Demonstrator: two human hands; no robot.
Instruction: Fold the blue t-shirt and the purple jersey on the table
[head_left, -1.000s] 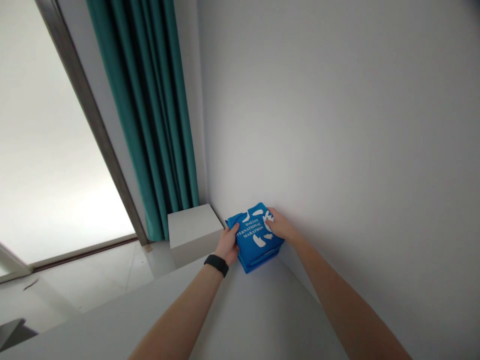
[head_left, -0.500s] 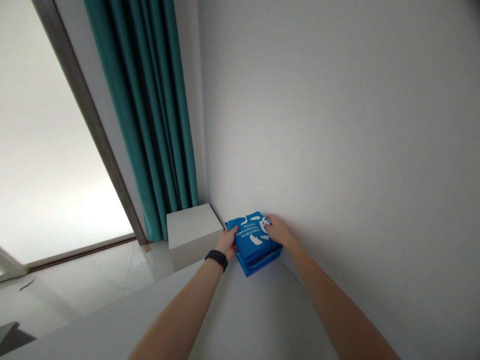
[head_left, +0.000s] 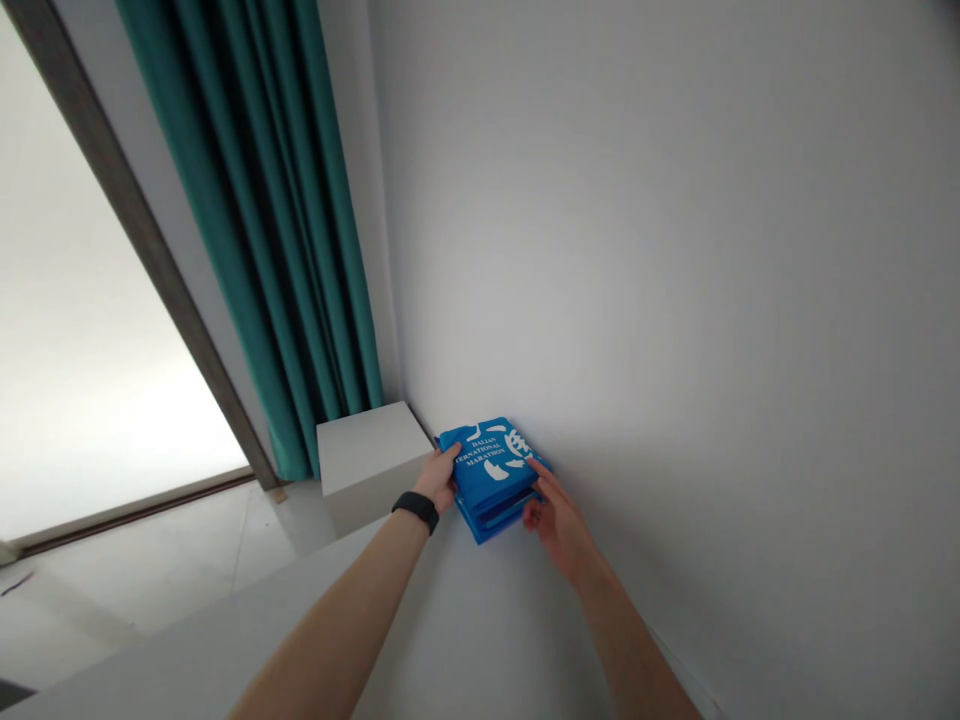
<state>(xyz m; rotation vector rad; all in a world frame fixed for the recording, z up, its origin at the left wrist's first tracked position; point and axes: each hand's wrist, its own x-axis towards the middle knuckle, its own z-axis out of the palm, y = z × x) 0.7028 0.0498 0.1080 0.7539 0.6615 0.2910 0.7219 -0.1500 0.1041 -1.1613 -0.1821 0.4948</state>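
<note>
A folded blue bag (head_left: 487,465) with white print reading "Dalian International Marathon" lies on a white surface against the wall. Its near side shows several folded layers. My left hand (head_left: 439,478), with a black band on the wrist, grips the bag's left edge, thumb on top and fingers at the side. At the near right corner is my right hand (head_left: 551,515), its index finger touching the top and the other fingers partly curled beside the layers. Its thumb and fingers are apart, and it does not hold the bag.
A white box-like cabinet (head_left: 375,450) stands left of the bag in the corner. Green curtains (head_left: 277,240) hang behind it, beside a brown-framed bright window or door. The white wall (head_left: 637,250) rises behind and right. Pale floor tiles (head_left: 187,560) show at the lower left.
My right hand has let go of the bag's right side and moved nearer, to its near right corner. My left hand still grips the bag. The view has shifted slightly right.
</note>
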